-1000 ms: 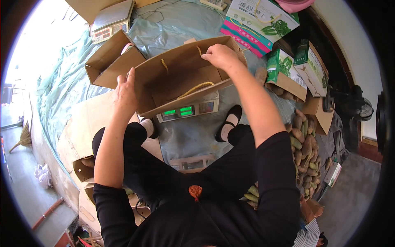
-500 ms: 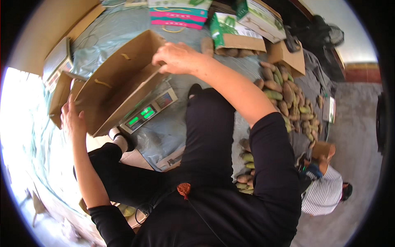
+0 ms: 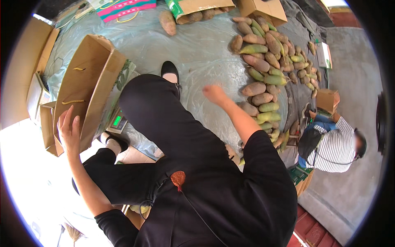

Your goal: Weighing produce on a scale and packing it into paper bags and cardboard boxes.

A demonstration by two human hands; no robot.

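A tall open cardboard box [image 3: 97, 84] with two yellow cord loops inside stands at the left. It seems to rest on a scale with a lit green display [image 3: 118, 122], largely hidden by the box and my leg. My left hand [image 3: 70, 131] is at the near end of the box, fingers stretched and apart, seemingly touching the cardboard. My right hand [image 3: 214, 94] is in the air over the plastic sheet [image 3: 201, 53], left of a pile of long brown and green root vegetables [image 3: 269, 61]. Motion blurs its fingers; I see nothing held.
A green and white carton [image 3: 205, 9] with vegetables inside lies at the back. One brown root vegetable [image 3: 167, 22] lies beside it. A pink and teal box [image 3: 125, 9] is farther left. On the right, a person in a striped shirt [image 3: 335, 152] bends by a small carton [image 3: 328, 100].
My right hand has let go of the box rim and moved right, toward the vegetables. My left hand remains by the box. The view has swung right, showing more of the pile.
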